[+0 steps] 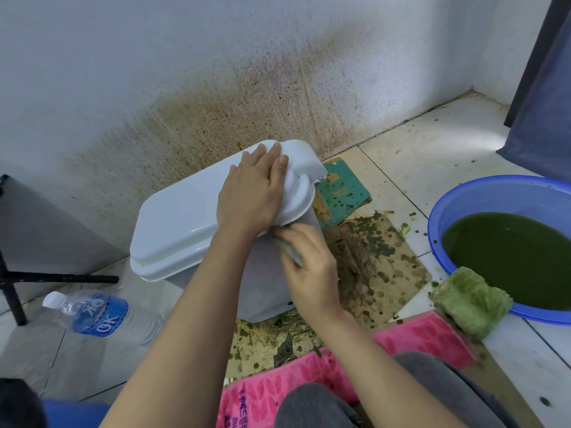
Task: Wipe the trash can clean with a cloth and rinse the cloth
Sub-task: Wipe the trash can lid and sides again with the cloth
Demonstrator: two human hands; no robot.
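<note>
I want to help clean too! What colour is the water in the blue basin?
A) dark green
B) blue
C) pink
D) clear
A: the water inside the basin is a murky dark green.

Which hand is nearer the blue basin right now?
Right. The right hand holds a cloth against the trash can side facing the blue basin; the left hand lies flat on the lid, farther away.

The can (265, 282) was gray with a white lid (182, 217). The bowl (457, 199) was blue, its water (513, 257) dark green.
</note>
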